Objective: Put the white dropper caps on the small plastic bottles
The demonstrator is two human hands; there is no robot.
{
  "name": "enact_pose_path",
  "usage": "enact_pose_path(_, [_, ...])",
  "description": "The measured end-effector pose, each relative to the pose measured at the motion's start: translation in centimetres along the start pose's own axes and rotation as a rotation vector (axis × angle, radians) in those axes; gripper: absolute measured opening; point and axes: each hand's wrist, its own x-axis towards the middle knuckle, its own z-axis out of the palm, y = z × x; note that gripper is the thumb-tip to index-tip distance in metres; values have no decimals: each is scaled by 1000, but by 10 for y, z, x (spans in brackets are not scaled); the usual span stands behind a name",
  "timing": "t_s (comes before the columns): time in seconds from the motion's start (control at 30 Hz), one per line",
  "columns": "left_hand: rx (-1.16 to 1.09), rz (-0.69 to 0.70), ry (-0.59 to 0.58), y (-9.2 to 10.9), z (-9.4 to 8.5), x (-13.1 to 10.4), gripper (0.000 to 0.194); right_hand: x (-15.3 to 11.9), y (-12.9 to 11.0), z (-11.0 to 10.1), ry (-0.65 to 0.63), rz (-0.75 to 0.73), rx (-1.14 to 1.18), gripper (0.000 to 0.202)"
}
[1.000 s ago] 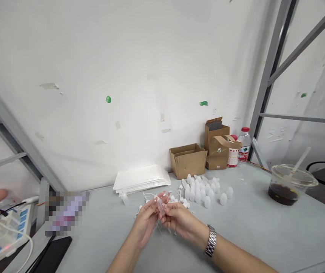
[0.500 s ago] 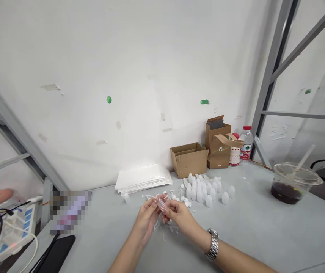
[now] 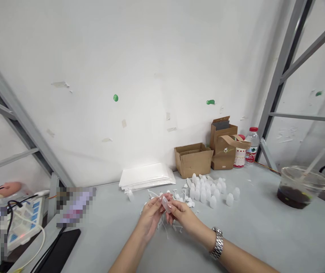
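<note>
A: Where is the small translucent piece point(image 3: 166, 205) now?

B: It is between the two hands, above the grey table point(image 3: 108, 231). The left hand point(image 3: 150, 214) is curled nearly closed and grips one side of it; the right hand point(image 3: 184, 214) pinches the other side with thumb and fingertips.

A: Why with both hands?

B: I think because the piece is small and maybe slippery, so two pinches keep it steady. How hard they press, I cannot tell.

A: And the white pieces point(image 3: 203, 195)?

B: Most stand close together to the right, before the cardboard box point(image 3: 195, 163). Perhaps they are grouped so as not to mix with the loose white scraps point(image 3: 190, 203), which lie around the hands. The plastic cup point(image 3: 295, 187) stands well apart at right, probably to avoid a spill.
</note>
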Motion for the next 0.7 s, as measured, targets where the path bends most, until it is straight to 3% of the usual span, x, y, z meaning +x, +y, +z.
enact_pose_path(0.33, [-48,-40,68,-1,-3,0,25,-6,-1,4,196,-53,-230,39])
enact_pose_path(0.5, [-86,-72,66,-2,-7,1,23,-11,-8,4,223,-105,-363,34])
enact_pose_path(0.7, [-151,-124,37,-6,-12,2,19,-11,-4,3,204,-84,-331,35])
